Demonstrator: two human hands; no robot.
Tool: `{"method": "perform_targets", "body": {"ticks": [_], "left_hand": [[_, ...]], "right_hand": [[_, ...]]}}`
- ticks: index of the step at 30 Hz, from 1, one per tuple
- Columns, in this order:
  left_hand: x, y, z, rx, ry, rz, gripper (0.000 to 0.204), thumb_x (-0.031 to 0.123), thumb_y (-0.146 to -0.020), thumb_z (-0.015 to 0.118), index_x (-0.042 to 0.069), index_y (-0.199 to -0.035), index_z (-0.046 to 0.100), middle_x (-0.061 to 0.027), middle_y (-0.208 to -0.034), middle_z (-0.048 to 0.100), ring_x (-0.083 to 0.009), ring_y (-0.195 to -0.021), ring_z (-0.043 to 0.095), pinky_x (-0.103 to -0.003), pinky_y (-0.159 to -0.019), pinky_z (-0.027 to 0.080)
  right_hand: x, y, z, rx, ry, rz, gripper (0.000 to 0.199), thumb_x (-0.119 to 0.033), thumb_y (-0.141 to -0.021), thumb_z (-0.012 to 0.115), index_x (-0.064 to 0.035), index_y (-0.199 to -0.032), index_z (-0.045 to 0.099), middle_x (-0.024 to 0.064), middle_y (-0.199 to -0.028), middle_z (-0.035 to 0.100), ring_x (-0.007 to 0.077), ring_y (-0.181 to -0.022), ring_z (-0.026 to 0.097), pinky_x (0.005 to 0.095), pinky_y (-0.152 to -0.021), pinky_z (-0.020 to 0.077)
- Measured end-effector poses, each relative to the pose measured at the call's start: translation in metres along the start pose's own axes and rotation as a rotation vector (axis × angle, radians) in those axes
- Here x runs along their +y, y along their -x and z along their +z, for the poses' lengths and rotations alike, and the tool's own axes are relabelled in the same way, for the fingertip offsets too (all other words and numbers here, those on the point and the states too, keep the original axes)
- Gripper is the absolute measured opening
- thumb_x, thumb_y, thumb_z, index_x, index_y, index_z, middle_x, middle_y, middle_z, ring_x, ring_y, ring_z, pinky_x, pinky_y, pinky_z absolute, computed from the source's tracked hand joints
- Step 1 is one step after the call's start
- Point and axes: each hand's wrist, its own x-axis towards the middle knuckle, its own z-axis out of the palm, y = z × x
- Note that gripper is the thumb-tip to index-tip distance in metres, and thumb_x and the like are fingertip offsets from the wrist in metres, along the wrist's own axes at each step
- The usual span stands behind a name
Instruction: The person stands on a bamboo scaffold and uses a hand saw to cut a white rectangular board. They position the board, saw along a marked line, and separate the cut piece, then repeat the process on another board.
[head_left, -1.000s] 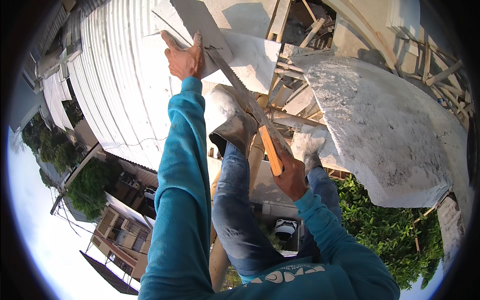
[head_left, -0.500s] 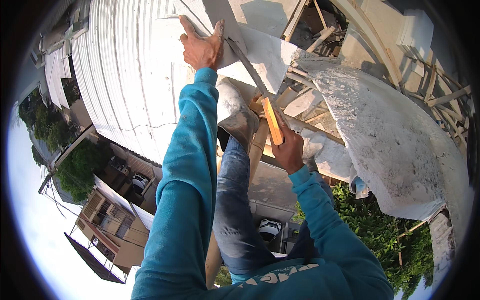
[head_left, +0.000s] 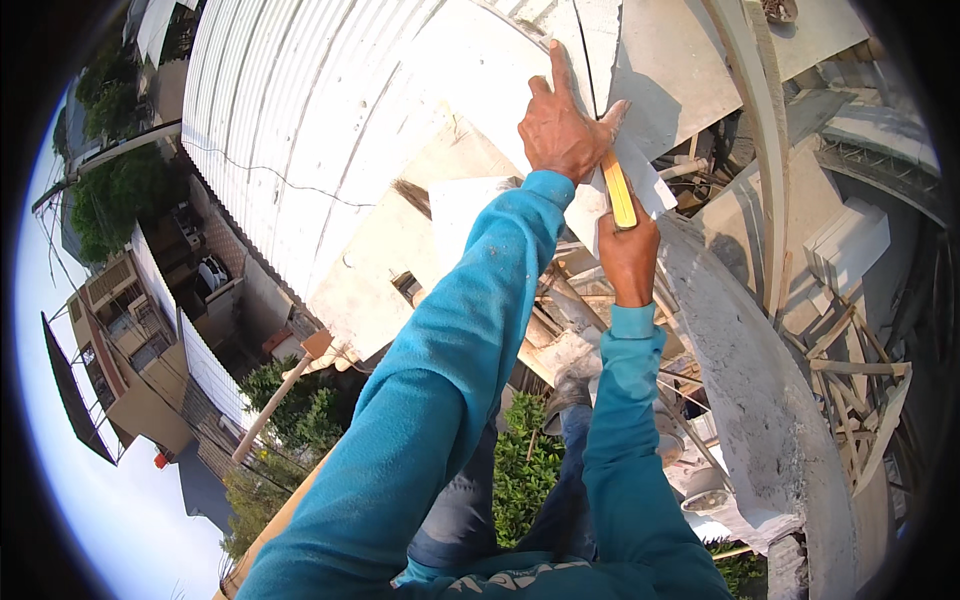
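My right hand is wrapped round the yellow handle of a hand saw. Its narrow dark blade runs away from me, seen nearly edge-on, along a white board. Just left of the blade, my left hand lies on the white material with thumb and index finger spread. The thumb reaches across close to the blade near the handle. Bright glare washes out part of the board's outline, so its left edge is hard to make out.
A corrugated white roof spreads to the left. Rough concrete wall curves along the right, with loose timber beyond. Below, my legs stand among poles above green bushes. A long beam rises at the far right.
The view has shifted. Both hands now appear farther right, and the saw has gone from slanting to nearly upright, its handle much closer to my left hand. The right hand still grips it.
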Motion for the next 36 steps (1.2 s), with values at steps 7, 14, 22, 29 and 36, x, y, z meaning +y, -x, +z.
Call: {"method": "perform_targets", "body": {"ticks": [7, 14, 22, 29, 36], "left_hand": [[0.003, 0.000, -0.001, -0.035, 0.061, -0.055, 0.109, 0.050, -0.075, 0.080, 0.014, -0.158, 0.018, -0.0226, -0.108, 0.055, -0.0391, -0.086, 0.068, -0.046, -0.074, 0.057], [0.004, 0.010, 0.004, -0.007, 0.049, -0.001, 0.107, 0.050, -0.077, 0.078, 0.015, -0.158, 0.018, -0.0214, -0.107, 0.056, -0.0375, -0.087, 0.068, -0.045, -0.073, 0.056], [-0.006, -0.001, 0.002, -0.007, -0.072, -0.011, 0.113, 0.050, -0.075, 0.079, 0.014, -0.159, 0.014, -0.0237, -0.112, 0.056, -0.0380, -0.088, 0.070, -0.046, -0.076, 0.058], [0.004, -0.002, 0.013, 0.043, -0.070, 0.087, 0.108, 0.060, -0.075, 0.075, 0.011, -0.157, 0.025, -0.0235, -0.111, 0.058, -0.0387, -0.087, 0.070, -0.048, -0.079, 0.057], [-0.019, -0.005, 0.014, 0.119, -0.146, 0.118, 0.109, 0.062, -0.076, 0.072, 0.011, -0.158, 0.021, -0.0300, -0.120, 0.057, -0.0445, -0.095, 0.069, -0.052, -0.083, 0.056]], "right_hand": [[0.049, 0.072, 0.015, 0.150, -0.026, -0.196, 0.046, -0.003, -0.088, 0.058, 0.0043, -0.133, 0.055, 0.0236, -0.095, 0.069, 0.0346, -0.081, 0.070, 0.0399, -0.076, 0.0525], [0.039, 0.055, 0.002, 0.130, -0.007, -0.101, 0.035, -0.002, -0.084, 0.056, 0.0053, -0.118, 0.061, 0.0233, -0.081, 0.066, 0.0388, -0.074, 0.067, 0.0428, -0.070, 0.0525], [0.047, 0.113, 0.006, 0.139, -0.165, -0.170, 0.060, 0.000, -0.080, 0.061, -0.0020, -0.139, 0.052, 0.0258, -0.117, 0.067, 0.0410, -0.109, 0.065, 0.0433, -0.089, 0.0542], [0.044, 0.010, 0.023, 0.139, -0.043, -0.031, 0.049, -0.001, -0.083, 0.063, -0.0024, -0.132, 0.058, 0.0284, -0.094, 0.068, 0.0413, -0.089, 0.070, 0.0399, -0.070, 0.0549], [0.103, 0.135, 0.024, 0.125, -0.066, -0.149, 0.073, 0.004, -0.080, 0.064, -0.0082, -0.148, 0.044, 0.0248, -0.119, 0.066, 0.0417, -0.104, 0.067, 0.0444, -0.087, 0.0563]]}}
